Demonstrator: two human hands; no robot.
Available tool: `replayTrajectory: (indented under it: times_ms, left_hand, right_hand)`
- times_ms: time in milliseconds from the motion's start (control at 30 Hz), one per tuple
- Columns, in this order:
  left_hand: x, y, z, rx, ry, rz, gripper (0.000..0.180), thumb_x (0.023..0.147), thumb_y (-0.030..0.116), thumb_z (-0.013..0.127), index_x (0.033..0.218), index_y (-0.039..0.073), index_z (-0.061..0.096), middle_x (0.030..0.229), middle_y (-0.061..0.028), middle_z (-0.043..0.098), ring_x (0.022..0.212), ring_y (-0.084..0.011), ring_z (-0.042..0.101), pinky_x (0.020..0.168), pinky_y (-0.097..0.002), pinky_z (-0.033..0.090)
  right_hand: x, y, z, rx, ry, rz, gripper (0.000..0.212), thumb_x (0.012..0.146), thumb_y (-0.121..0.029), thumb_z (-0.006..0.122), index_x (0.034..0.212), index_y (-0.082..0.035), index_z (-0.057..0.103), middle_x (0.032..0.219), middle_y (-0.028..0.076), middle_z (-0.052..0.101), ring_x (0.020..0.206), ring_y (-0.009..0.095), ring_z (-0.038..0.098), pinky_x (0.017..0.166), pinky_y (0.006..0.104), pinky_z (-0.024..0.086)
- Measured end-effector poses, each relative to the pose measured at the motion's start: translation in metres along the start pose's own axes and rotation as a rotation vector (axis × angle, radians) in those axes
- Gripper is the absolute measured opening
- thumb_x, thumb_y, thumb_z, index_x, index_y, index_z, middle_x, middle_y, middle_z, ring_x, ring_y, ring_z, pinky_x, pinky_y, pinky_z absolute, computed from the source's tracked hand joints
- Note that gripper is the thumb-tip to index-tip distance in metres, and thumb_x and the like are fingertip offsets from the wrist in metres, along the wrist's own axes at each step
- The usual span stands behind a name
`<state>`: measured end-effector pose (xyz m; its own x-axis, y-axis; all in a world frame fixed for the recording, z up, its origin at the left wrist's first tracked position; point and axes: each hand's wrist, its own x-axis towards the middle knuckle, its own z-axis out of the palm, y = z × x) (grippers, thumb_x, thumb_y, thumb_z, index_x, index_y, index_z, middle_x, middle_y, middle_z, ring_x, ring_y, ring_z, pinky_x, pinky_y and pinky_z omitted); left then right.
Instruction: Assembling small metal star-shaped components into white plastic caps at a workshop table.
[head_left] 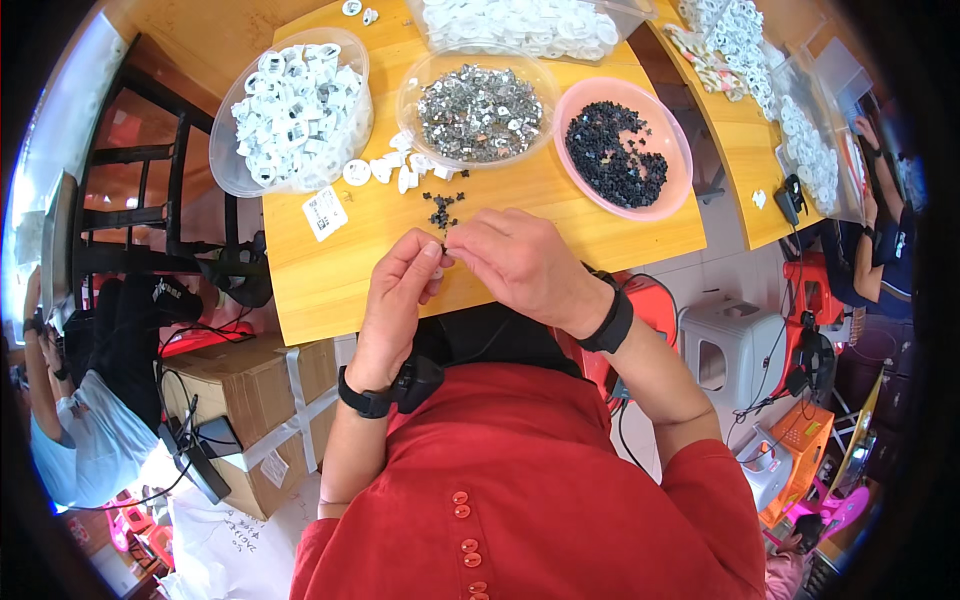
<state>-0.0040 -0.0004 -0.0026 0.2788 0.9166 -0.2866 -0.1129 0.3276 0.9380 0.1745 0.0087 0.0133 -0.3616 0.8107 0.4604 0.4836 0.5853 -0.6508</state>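
My left hand (407, 284) and my right hand (518, 262) meet over the table's near edge, fingertips pinched together. Between them is a small black part (446, 251), mostly covered by the fingers; a bit of white shows below it. Just beyond lies a little pile of black plastic parts (441, 209) on the wooden table (560, 240). Several white plastic pieces (382, 170) are scattered farther off. Behind them stand a clear tub of white plastic parts (300, 115), a clear bowl of small metal parts (480, 112) and a pink bowl (678, 140) holding black parts.
A white label (325, 213) lies at the table's left. At the back is a clear bin of white parts (520, 28). Another table (735, 180) stands right. Below are a cardboard box (250, 400), a grey stool (735, 345) and cables. Other people sit left and right.
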Motion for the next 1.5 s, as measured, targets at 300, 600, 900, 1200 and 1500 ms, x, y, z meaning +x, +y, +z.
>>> replayTrajectory:
  times_ms: [300, 600, 900, 1200, 1500]
  left_hand:
    - [-0.001, -0.001, -0.001, -0.238, -0.061, -0.023, 0.019, 0.098, 0.022, 0.047, 0.092, 0.008, 0.059, 0.083, 0.0026, 0.057, 0.067, -0.0049, 0.042, 0.06, -0.0195, 0.033]
    - [0.001, 0.01, 0.0, -0.524, -0.029, -0.101, 0.041, 0.099, 0.018, 0.043, 0.133, -0.006, 0.043, 0.122, -0.011, 0.056, 0.104, -0.0147, 0.055, 0.092, -0.0301, 0.046]
    - [-0.002, 0.002, -0.004, -0.47, -0.097, -0.063, 0.038, 0.098, 0.017, 0.048, 0.132, 0.0, 0.046, 0.117, -0.0052, 0.058, 0.098, -0.0106, 0.055, 0.087, -0.026, 0.045]
    - [-0.001, -0.001, -0.003, -0.352, -0.049, 0.044, 0.03, 0.093, 0.009, 0.055, 0.123, 0.001, 0.054, 0.107, -0.0041, 0.061, 0.092, -0.0098, 0.055, 0.083, -0.0246, 0.044]
    - [-0.004, -0.001, 0.006, -0.214, 0.058, 0.196, 0.031, 0.085, -0.007, 0.057, 0.115, -0.001, 0.059, 0.097, -0.0026, 0.062, 0.086, -0.0096, 0.059, 0.08, -0.0239, 0.048]
  right_hand:
    - [0.005, 0.004, -0.007, 0.283, -0.091, 0.09, 0.007, 0.084, -0.004, 0.061, 0.091, -0.002, 0.059, 0.076, 0.009, 0.061, 0.067, 0.021, 0.062, 0.059, 0.0294, 0.048]
    - [-0.008, -0.008, 0.018, 0.59, 0.221, 0.516, 0.008, 0.084, -0.007, 0.06, 0.086, 0.0, 0.057, 0.071, 0.012, 0.064, 0.059, 0.019, 0.062, 0.054, 0.0289, 0.048]
    - [-0.004, -0.02, 0.022, 0.212, 0.191, 0.373, 0.012, 0.085, -0.007, 0.063, 0.093, 0.0, 0.058, 0.071, 0.011, 0.063, 0.061, 0.018, 0.064, 0.054, 0.0274, 0.049]
    - [-0.002, -0.023, 0.022, 0.259, 0.217, 0.365, 0.01, 0.083, -0.008, 0.06, 0.082, -0.002, 0.053, 0.07, 0.015, 0.06, 0.062, 0.033, 0.061, 0.055, 0.0405, 0.047]
    - [-0.008, -0.023, 0.022, 0.467, 0.196, 0.425, 0.005, 0.088, -0.005, 0.059, 0.089, -0.001, 0.057, 0.066, 0.005, 0.062, 0.052, 0.008, 0.059, 0.046, 0.0227, 0.045]
